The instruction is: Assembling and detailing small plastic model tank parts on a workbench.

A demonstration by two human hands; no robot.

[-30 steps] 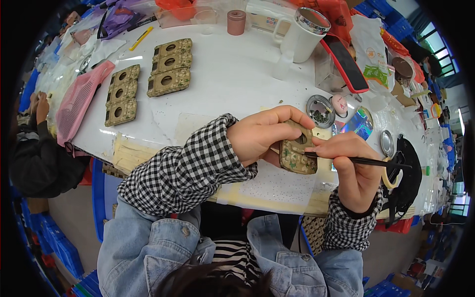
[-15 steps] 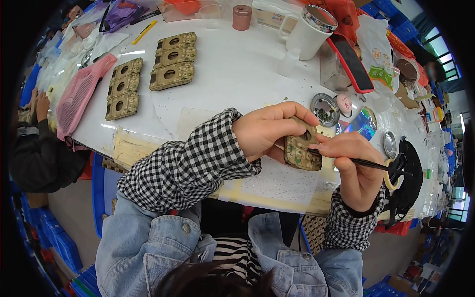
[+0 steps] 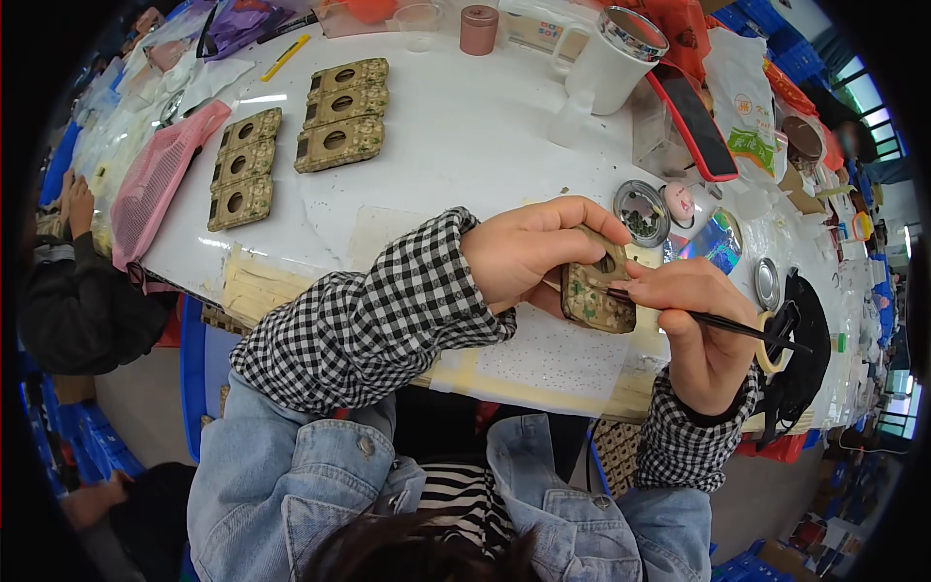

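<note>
My left hand (image 3: 543, 247) is closed round a camouflage-patterned case (image 3: 593, 291) with a round hole, holding it tilted above the table. Dark, slender tweezers (image 3: 732, 323) are gripped in my right hand (image 3: 698, 306), their tip against the face of the case. Part of the case is hidden behind my fingers. Just beyond, a round clear dish (image 3: 641, 212) contains small dark bits. Similar camouflage cases stand in two groups at the left, one group (image 3: 341, 116) farther off and the other (image 3: 242, 168) nearer.
A white mug (image 3: 611, 68) and a red-edged phone (image 3: 691, 121) leaning on a clear box are at the far right. A pink mesh bag (image 3: 167, 184) lies left, beside another person's hand (image 3: 80, 206). Tape roll (image 3: 774, 341) and black cloth item (image 3: 803, 339) sit right.
The view has shifted slightly. Both hands keep their hold on the case and tweezers. Another person's arm has come in at the lower left.
</note>
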